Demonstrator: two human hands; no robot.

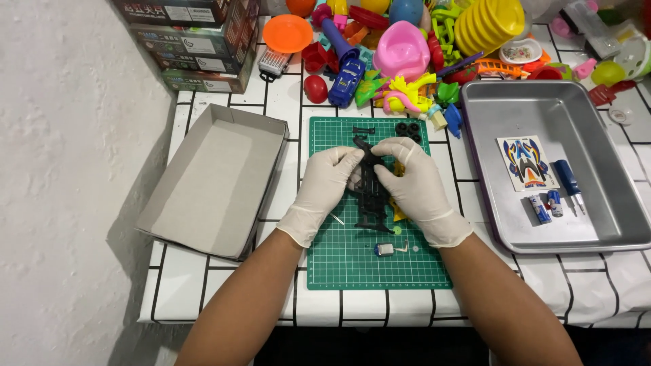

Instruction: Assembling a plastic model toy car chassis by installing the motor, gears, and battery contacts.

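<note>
Both hands wear white gloves and meet over the green mat (352, 264). The left hand (325, 186) and right hand (413, 186) each pinch a black chassis (369, 196), a long toy-car frame standing on the mat's middle, gripped from either side so it seems braced for fitting parts. Yellow bits (399, 213) lie under the right palm. Loose pieces sit within easy reach: black wheels (408, 129) and a black bar (363, 130) at the mat's far edge, a small motor (385, 249) nearer the body. To the right a metal tray (610, 203) keeps a sticker sheet (527, 163), a screwdriver (568, 181) and two batteries (546, 205) together. To the left lies an open cardboard box (210, 183), nothing showing inside. Bright plastic toys (407, 54) crowd the far side. The counter (224, 305) has a white cover with a black grid, set against a rough white wall (74, 169)
</note>
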